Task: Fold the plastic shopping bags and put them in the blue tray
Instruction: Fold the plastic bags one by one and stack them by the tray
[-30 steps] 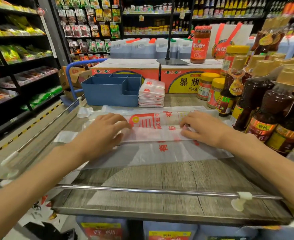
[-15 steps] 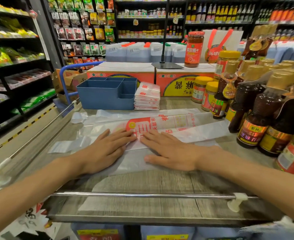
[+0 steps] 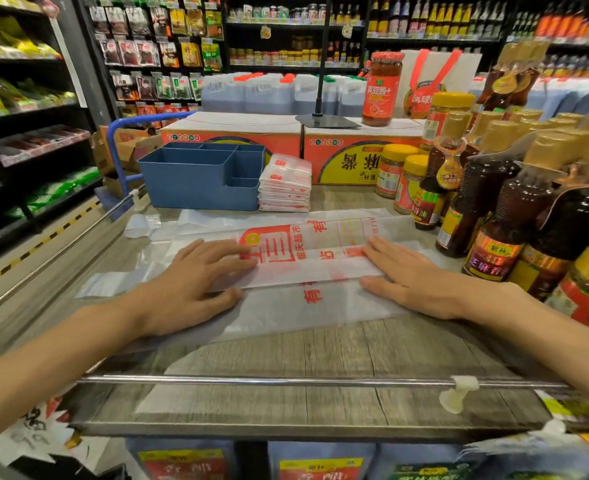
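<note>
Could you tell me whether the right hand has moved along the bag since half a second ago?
Yes. The right hand has slid rightward along the plastic bag, away from the left hand and toward the sauce bottles.

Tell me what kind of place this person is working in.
Most likely a supermarket or grocery aisle. Stocked black shelves of packaged snacks fill the background, rows of brown sauce bottles with gold caps crowd the wooden display table, and a printed translucent plastic shopping bag lies flat on it.

A shop aisle: dark shelves (image 3: 33, 109) of packets stand left, bottle racks (image 3: 424, 26) far behind, a grey wood-grain counter (image 3: 321, 355) near, pale floor (image 3: 26, 258) left
</note>
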